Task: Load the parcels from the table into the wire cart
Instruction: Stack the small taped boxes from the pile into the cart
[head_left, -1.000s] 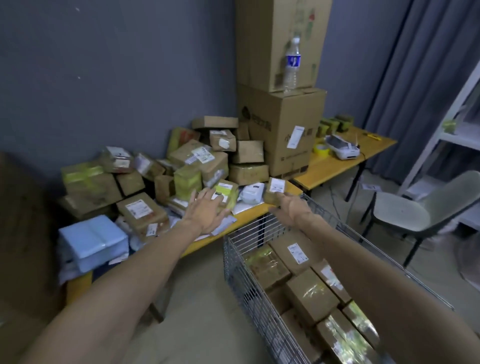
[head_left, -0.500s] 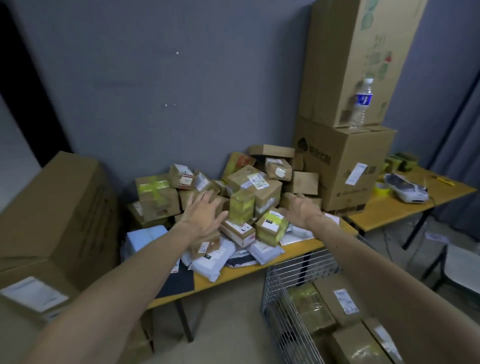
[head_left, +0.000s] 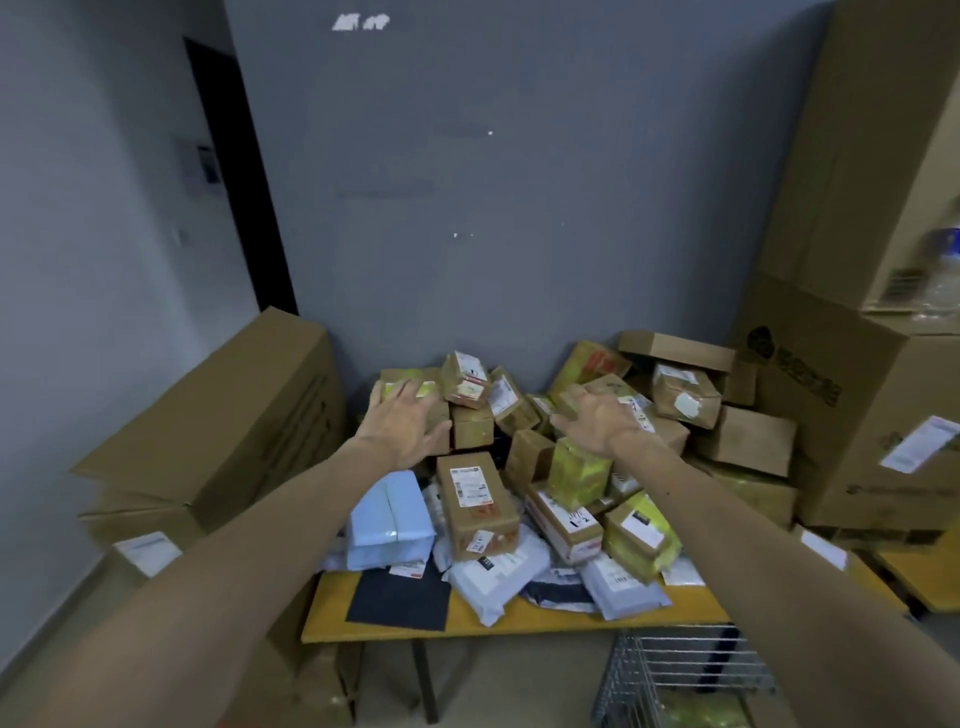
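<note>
Left hand (head_left: 402, 426): moved further in over the parcels (head_left: 478, 512), fingers spread, holding nothing.
Right hand (head_left: 597, 421): likewise spread, empty.
Look of parcels: taped brown boxes, white labels, beneath both hands.

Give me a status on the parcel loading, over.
Left hand, right hand open, empty, over parcels. Table heaped; wire cart lower right. Path clear.

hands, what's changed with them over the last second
Both hands moved left along the table and deeper over the parcels. The left hand now spreads over the yellow-taped box at the back. The right hand is over the middle boxes, away from the wire cart end. Neither has taken hold of anything. Both stayed open, and the parcels look unmoved.
</note>
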